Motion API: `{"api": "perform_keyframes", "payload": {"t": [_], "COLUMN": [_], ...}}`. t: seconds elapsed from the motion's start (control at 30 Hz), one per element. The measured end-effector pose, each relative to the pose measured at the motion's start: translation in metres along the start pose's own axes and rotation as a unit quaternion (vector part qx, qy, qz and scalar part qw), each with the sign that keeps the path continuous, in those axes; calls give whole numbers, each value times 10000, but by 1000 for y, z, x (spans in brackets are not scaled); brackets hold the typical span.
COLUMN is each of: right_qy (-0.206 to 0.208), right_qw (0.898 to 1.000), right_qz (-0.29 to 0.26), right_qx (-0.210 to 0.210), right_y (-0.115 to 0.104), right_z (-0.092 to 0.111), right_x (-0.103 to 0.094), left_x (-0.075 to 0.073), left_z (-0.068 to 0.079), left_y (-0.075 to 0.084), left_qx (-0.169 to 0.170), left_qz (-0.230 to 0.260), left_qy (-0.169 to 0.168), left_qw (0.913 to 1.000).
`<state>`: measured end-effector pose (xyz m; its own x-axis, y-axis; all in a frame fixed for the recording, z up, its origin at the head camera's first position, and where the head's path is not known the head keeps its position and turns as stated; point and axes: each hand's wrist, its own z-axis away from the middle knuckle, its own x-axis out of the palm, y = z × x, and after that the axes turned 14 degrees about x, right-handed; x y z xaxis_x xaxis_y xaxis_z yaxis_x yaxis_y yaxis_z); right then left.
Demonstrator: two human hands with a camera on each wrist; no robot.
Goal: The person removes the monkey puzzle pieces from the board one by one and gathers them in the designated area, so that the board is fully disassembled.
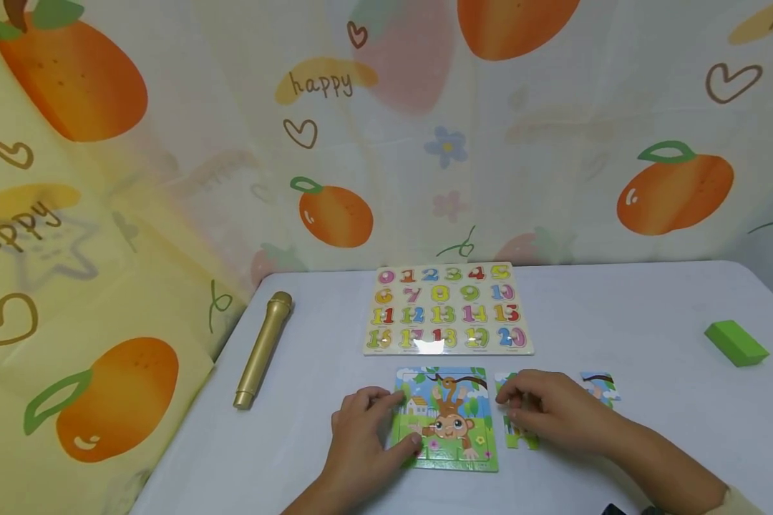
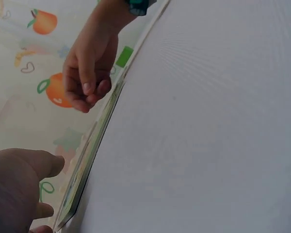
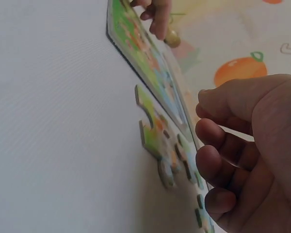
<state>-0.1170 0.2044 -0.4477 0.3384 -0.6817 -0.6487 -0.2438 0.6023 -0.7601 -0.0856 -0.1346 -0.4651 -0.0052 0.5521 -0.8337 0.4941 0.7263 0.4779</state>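
A square monkey jigsaw board (image 1: 451, 465) lies flat on the white table. My left hand (image 1: 366, 438) rests at its left edge, fingers spread, thumb over the lower left of the picture. To the right of the board, my right hand (image 1: 563, 409) hovers over loose jigsaw pieces (image 1: 522, 439), partly covering them. Its fingers (image 3: 211, 158) are loosely curled, and nothing shows between them in the right wrist view. Another piece with blue sky and a branch (image 1: 599, 385) lies beyond that hand, partly hidden by it.
Behind the jigsaw lies a number board (image 1: 447, 347) with colourful numerals. A gold microphone (image 1: 263, 352) is at the left of the table (image 1: 315, 329), and a green block (image 1: 736, 343) at the far right. A fruit-patterned curtain (image 1: 386, 157) hangs along the back and left.
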Motion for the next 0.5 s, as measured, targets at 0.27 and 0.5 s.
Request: {"api": "perform_keyframes", "payload": {"t": [0.27, 0.5], "right_qy": [-269, -384], "right_qw": [9996, 9992], "right_qz": [-3, 60], "right_qx": [73, -56], "right_y": [-17, -31], "right_z": [-19, -34], "right_x": [4, 15], "left_x": [6, 8], "left_z": [-2, -2], "left_y": [1, -1], "left_qx": [1, 126], "left_qz": [53, -83], "left_qy": [-313, -254], "left_qw": [9995, 9996]}}
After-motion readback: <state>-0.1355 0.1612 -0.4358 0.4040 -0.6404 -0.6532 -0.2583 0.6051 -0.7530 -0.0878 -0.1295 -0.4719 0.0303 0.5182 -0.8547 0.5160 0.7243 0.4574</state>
